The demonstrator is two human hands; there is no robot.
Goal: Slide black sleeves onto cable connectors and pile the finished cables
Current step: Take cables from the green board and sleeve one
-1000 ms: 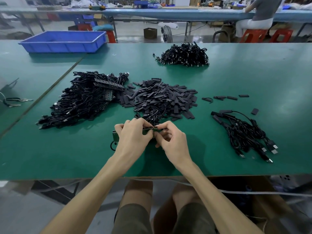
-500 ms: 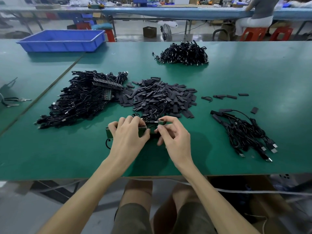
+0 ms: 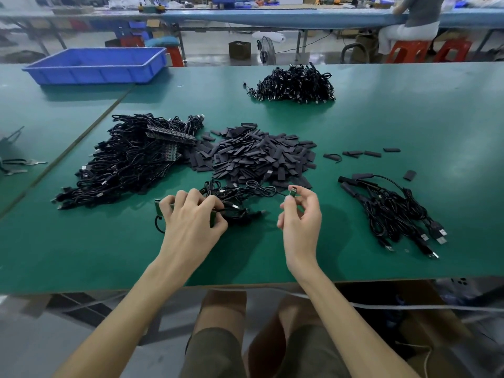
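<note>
Head view: a worker's right hand [image 3: 300, 214] has drawn clear of the left hand [image 3: 191, 216], pinching one small green-and-red cable connector [image 3: 292, 192] at centre frame, its thin black lead trailing back. A second ago both hands met over the work. The left hand grips a stiff green strip [image 3: 157, 206] on the matte green counter [image 3: 81, 255]. One connector looks freed for sleeving. The heap of flat, matte black sleeves [image 3: 259, 156] lies just above, and the finished cables [image 3: 390, 214] are piled at right.

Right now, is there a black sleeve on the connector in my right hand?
No, the connector pinched by the right hand is bare, with no sleeve over it.
</note>
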